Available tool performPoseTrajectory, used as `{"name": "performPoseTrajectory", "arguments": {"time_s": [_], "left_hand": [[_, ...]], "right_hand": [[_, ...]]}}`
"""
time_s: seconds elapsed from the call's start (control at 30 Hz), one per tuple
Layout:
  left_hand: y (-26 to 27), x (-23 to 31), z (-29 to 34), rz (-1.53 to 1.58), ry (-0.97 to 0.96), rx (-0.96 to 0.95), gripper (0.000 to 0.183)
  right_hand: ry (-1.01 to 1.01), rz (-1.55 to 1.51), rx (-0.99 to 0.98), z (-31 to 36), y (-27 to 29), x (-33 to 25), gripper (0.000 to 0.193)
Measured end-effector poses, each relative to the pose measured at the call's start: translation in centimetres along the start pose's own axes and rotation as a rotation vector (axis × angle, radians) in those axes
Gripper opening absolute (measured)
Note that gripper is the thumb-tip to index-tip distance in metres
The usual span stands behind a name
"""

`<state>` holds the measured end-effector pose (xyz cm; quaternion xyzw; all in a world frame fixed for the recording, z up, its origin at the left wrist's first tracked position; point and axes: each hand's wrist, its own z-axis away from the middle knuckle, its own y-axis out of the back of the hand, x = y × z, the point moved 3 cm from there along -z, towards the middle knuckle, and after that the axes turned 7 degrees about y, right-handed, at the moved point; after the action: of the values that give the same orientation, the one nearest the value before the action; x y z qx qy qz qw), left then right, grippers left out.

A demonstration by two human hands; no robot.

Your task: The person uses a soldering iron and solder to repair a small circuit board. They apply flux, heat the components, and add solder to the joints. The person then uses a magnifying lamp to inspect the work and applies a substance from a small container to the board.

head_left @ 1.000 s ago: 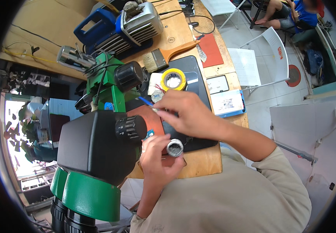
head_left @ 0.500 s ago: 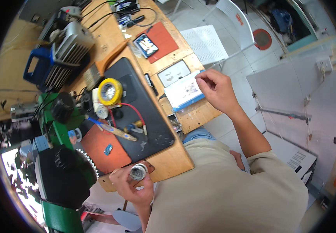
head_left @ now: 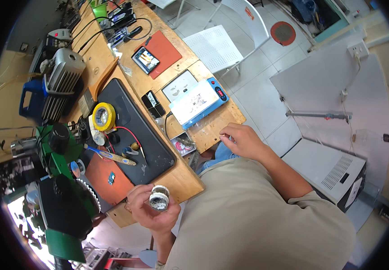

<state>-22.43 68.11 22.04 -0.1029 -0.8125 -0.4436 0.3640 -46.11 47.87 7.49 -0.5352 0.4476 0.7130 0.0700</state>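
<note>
My left hand (head_left: 151,210) is closed round a small round jar (head_left: 159,201) with a pale rim and greyish contents, just off the front edge of the workbench. The jar's round end faces up toward me. My right hand (head_left: 241,140) hovers by the bench's right corner, its thumb and index finger pinched together. Whatever they might hold is too small to make out. Closest to that hand is a blue heating plate (head_left: 205,105) with a white top and a red display. A small blue-green circuit board (head_left: 111,178) lies on a red mat (head_left: 109,173) near my left hand.
A dark mat (head_left: 133,121) bears yellow tape (head_left: 104,116), a brush (head_left: 113,156) and a red cable (head_left: 133,136). A green microscope stand (head_left: 64,157) rises at the left. A phone (head_left: 146,60) rests on another red mat (head_left: 168,51). A white chair (head_left: 214,47) stands beyond the bench.
My right hand has come down and nearer to my body, away from the heating plate. The jar stays in my left hand, slightly more tilted. The view has shifted toward the right.
</note>
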Motion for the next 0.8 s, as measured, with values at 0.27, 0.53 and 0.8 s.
{"name": "performPoseTrajectory", "arguments": {"time_s": [0.27,0.53,0.8], "left_hand": [[-5.1,3.2,0.9,-0.194,0.191,0.201,0.056],[-11.7,5.6,4.6,-0.273,0.694,0.668,0.053],[-12.9,5.7,5.9,-0.452,0.744,0.796,0.043]], "right_hand": [[0.23,0.027,-0.166,-8.4,2.5,5.4,0.016],[0.002,0.02,-0.472,-13.3,11.5,20.7,0.018],[0.027,-0.003,-0.407,-20.7,13.3,26.6,0.009]]}}
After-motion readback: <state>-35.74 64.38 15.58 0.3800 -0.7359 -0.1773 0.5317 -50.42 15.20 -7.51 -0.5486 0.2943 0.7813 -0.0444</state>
